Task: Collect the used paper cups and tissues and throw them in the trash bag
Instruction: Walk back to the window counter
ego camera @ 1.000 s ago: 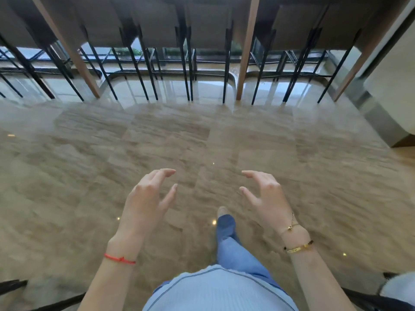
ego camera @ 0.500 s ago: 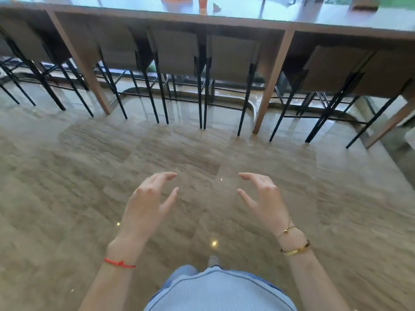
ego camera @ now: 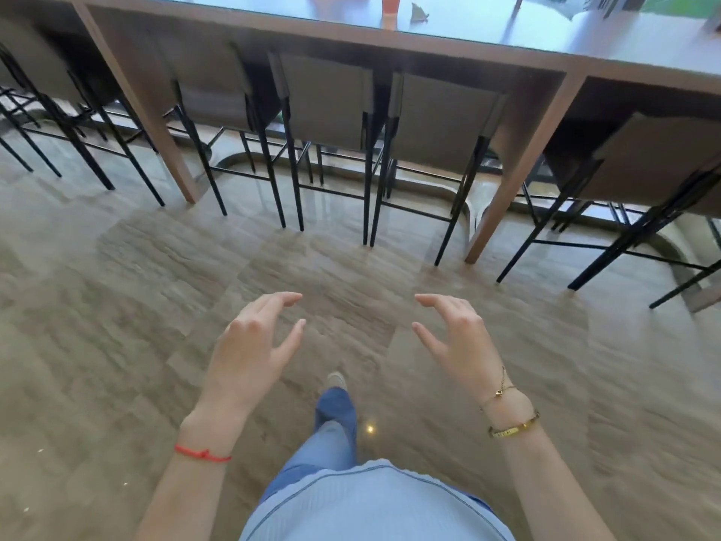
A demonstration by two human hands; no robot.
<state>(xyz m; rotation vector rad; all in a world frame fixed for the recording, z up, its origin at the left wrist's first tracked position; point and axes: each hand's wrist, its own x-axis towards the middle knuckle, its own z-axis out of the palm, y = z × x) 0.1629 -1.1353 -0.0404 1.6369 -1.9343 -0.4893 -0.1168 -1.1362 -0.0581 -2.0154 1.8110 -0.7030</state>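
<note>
- The left hand hovers over the floor with fingers loosely bent and spread, holding nothing; a red string bracelet circles its wrist.
- The right hand hovers at the same height, well apart from the left, fingers also relaxed and bent, grasping nothing; a thin gold chain and a gold bangle sit on its wrist.
- The palms face each other across a bare patch of polished, beige stone floor.
- Below the hands, a leg in blue jeans steps forward, with a pale shoe tip showing, and a light blue ribbed top fills the bottom edge.
- A long surface with brown wooden legs runs across the top of the view, far from both hands.
- On that surface, near the top edge, stands an orange upright thing cut off by the frame, possibly a paper cup; I cannot tell for sure.
- Just beside it, to the right, lies a small crumpled grey-white piece that looks like a tissue.
- Tall stools with grey-brown seats and thin black metal legs are tucked in a row under the surface.
</note>
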